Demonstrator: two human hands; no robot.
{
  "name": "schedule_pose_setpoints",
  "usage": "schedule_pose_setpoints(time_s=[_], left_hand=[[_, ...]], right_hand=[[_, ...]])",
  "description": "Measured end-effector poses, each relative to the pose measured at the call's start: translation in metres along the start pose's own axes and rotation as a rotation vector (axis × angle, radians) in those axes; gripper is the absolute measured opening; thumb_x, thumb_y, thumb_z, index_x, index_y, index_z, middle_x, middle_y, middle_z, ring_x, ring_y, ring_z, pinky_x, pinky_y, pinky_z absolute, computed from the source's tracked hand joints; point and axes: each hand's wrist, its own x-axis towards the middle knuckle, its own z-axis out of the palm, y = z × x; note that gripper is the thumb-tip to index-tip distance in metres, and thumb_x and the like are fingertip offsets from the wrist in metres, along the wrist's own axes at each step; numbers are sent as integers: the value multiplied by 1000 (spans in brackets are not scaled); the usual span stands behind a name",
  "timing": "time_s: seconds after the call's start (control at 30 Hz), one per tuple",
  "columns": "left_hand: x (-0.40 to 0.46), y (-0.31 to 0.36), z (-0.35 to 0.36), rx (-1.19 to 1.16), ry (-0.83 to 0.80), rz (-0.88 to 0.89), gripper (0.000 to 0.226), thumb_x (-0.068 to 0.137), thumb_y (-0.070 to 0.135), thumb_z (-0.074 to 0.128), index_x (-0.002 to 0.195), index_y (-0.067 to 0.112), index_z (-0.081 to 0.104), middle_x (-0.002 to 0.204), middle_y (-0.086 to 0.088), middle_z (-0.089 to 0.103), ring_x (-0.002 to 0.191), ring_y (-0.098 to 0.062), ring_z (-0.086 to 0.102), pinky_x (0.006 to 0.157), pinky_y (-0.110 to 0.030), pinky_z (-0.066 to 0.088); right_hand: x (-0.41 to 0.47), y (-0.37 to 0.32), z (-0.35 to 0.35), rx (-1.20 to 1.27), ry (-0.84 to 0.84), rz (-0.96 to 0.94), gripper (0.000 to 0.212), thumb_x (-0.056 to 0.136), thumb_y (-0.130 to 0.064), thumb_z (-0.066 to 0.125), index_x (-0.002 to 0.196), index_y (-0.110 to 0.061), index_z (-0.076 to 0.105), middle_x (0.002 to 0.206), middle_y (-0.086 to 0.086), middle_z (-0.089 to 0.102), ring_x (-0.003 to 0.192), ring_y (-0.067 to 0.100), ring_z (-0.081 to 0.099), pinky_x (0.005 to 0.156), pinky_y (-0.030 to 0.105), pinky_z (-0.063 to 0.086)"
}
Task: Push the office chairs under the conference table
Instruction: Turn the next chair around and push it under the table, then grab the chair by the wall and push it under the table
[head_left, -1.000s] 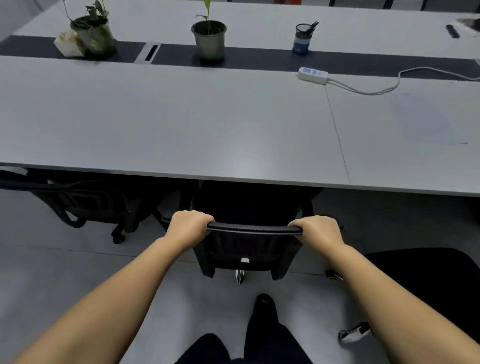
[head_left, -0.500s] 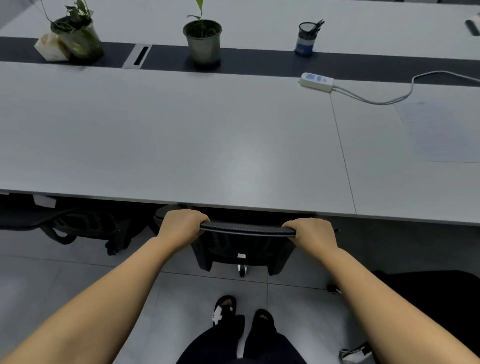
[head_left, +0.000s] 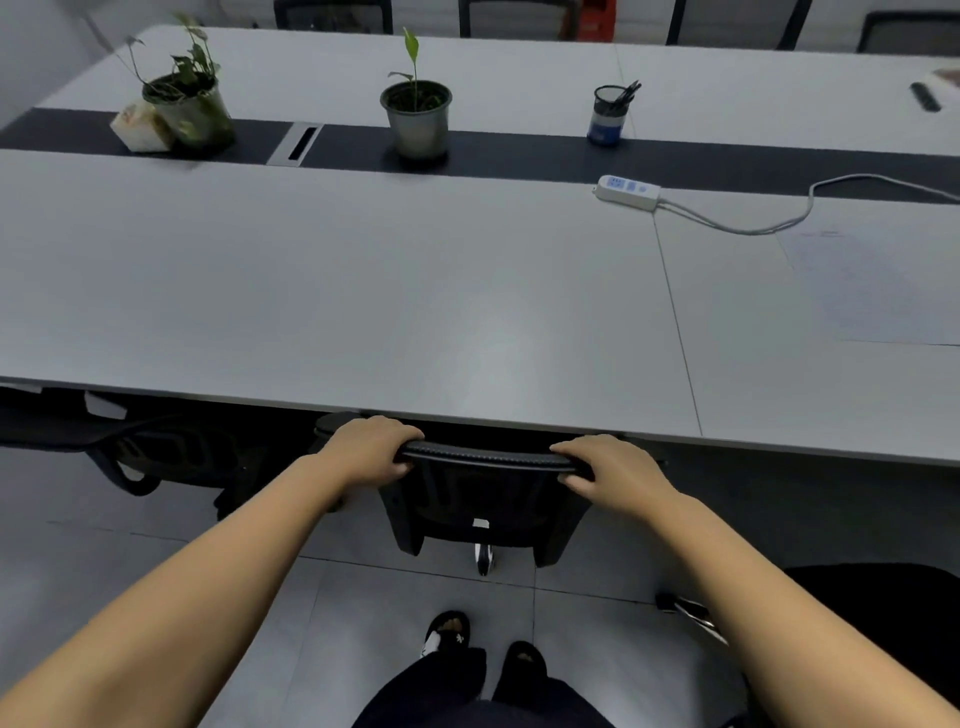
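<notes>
A black mesh office chair (head_left: 480, 499) stands right in front of me, its backrest top close against the near edge of the long grey conference table (head_left: 363, 301). Its seat is hidden under the tabletop. My left hand (head_left: 371, 449) grips the left end of the backrest's top rail. My right hand (head_left: 608, 470) grips the right end, fingers curled over the rail. A second black chair (head_left: 156, 452) sits tucked under the table to the left. Part of a third black chair (head_left: 893, 623) stands out on the floor at the lower right.
On the table's dark centre strip stand two potted plants (head_left: 418, 117), a pen cup (head_left: 608, 114) and a white power strip (head_left: 626, 192) with its cord trailing right. More chairs line the far side. My feet (head_left: 483, 649) stand on the grey tiled floor behind the chair.
The chair has rolled forward under the table with both hands on its backrest. I have stepped closer, and the table edge now nearly meets the rail.
</notes>
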Motion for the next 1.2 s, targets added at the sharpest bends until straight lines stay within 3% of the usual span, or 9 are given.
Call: schedule_pose_setpoints(time_s=[0.2,0.3,0.4,0.47,0.53,0.7,0.93,1.03,1.2], left_hand=[[-64,44,-16,-345,329,133,56,79,52,39,128,30,51,125,9,60,118,-10,52,95,-27,44],[-99,70,-16,-664,437,178,45,79,48,47,123,38,53,120,25,61,115,5,52,97,-16,42],[-124,91,-9,-929,514,144,42,75,44,53,117,41,57,117,27,61,107,7,57,89,-5,43],[-134,101,-2,-1042,527,115,43,72,45,53,114,44,58,114,24,64,104,4,60,86,-4,44],[-136,107,6,-1108,514,104,43,70,46,55,113,47,58,112,22,66,103,2,62,84,-5,46],[-118,120,9,-1145,415,196,43,72,37,60,114,47,56,112,20,64,104,0,61,83,-7,48],[-97,133,-7,-1131,179,449,45,69,45,55,114,47,57,111,15,66,106,-5,62,82,-10,49],[-96,141,-9,-1096,99,545,42,69,45,55,111,54,56,111,17,65,105,-4,62,81,-11,50],[-103,163,-2,-1012,-66,712,40,72,38,59,108,56,56,110,18,65,102,-1,62,81,-10,50]], right_hand=[[-69,-15,-23,416,278,-38,47,84,-34,61,129,-34,47,129,-16,54,121,0,45,103,22,37],[-113,-22,-22,695,421,-12,42,81,-36,65,122,-36,54,118,-22,61,113,-2,54,96,17,42],[-155,-28,-10,903,526,80,40,77,-30,64,116,-41,58,116,-20,63,109,3,59,93,20,47],[-180,-34,2,1019,581,162,39,76,-39,63,114,-42,58,117,-16,64,109,5,60,92,21,48],[-198,-41,13,1087,653,247,44,72,-50,63,114,-41,59,116,-14,65,107,6,61,90,18,48],[-216,-54,28,1116,787,434,43,81,-12,63,115,-38,56,115,-21,62,104,3,61,85,9,47],[-236,-99,32,1135,1097,660,45,84,-12,60,117,-41,53,115,-21,62,105,0,60,88,10,46],[-249,-123,42,1134,1188,747,44,77,-25,61,117,-43,52,116,-20,62,106,1,59,91,18,47],[-284,-164,76,1099,1388,960,45,81,-19,61,120,-39,52,114,-20,62,103,-1,60,86,6,45]])
